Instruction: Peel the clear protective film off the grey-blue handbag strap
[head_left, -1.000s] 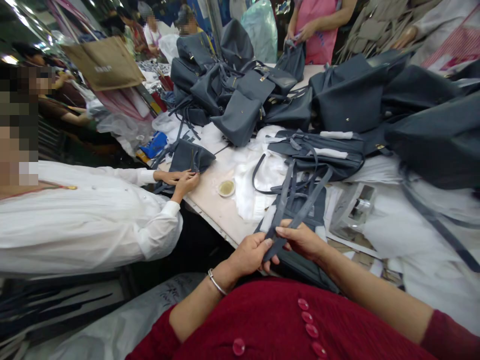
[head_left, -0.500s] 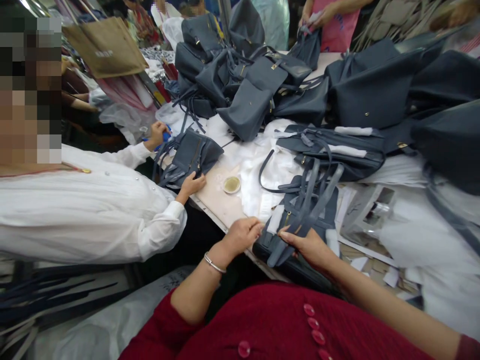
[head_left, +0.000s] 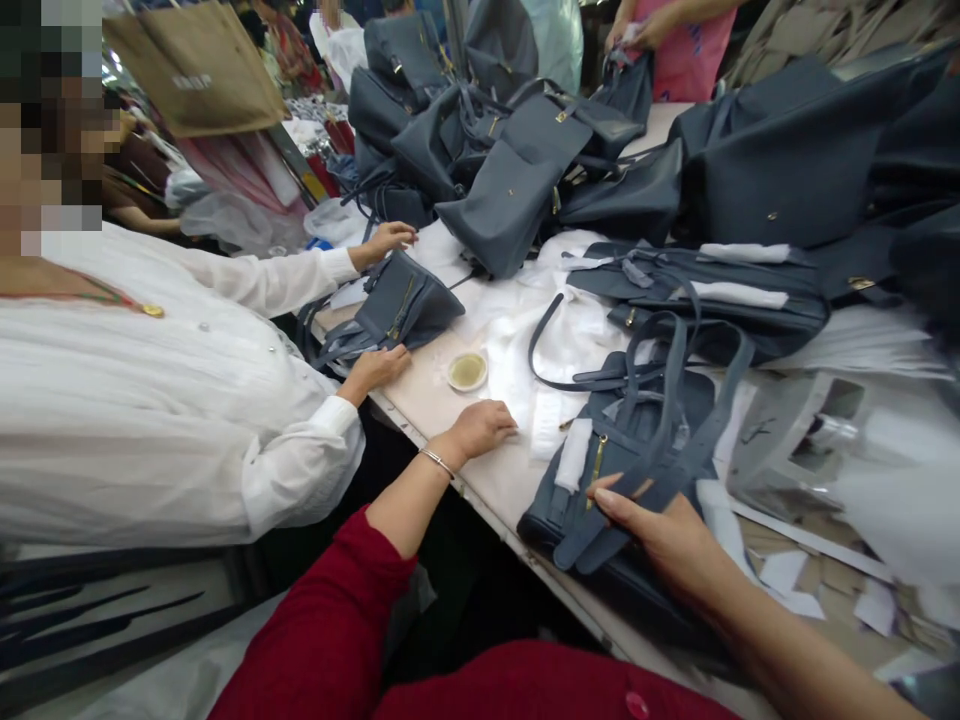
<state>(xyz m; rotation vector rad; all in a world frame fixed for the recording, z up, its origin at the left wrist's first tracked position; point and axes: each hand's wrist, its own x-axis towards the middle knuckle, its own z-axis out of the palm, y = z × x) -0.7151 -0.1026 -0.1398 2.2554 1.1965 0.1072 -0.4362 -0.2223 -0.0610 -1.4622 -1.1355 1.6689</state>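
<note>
In front of me a dark blue-grey leather backpack (head_left: 645,400) lies on the table, its gold zipper facing up and a white paper wrap round one part. My right hand (head_left: 667,520) is closed on the backpack's straps (head_left: 622,505), thumb on top. To the left of the bag, my left hand (head_left: 480,428) hovers just above or on the table edge, fingers curled together; whatever they may hold is hidden. A small round dish (head_left: 467,371) with a yellowish content sits just beyond it, beside crumpled white paper (head_left: 517,350).
At left, a co-worker in a white shirt (head_left: 172,400) has both hands near another dark bag (head_left: 401,300). Many similar bags (head_left: 510,190) are heaped at the back. Clear plastic (head_left: 795,430) and paper scraps (head_left: 784,572) lie on the right. Another person's hands (head_left: 645,30) work at the far side.
My left hand has moved away from the backpack, forward over the table. My right hand still grips the straps. The co-worker's far hand has left a blue item and reached over their bag.
</note>
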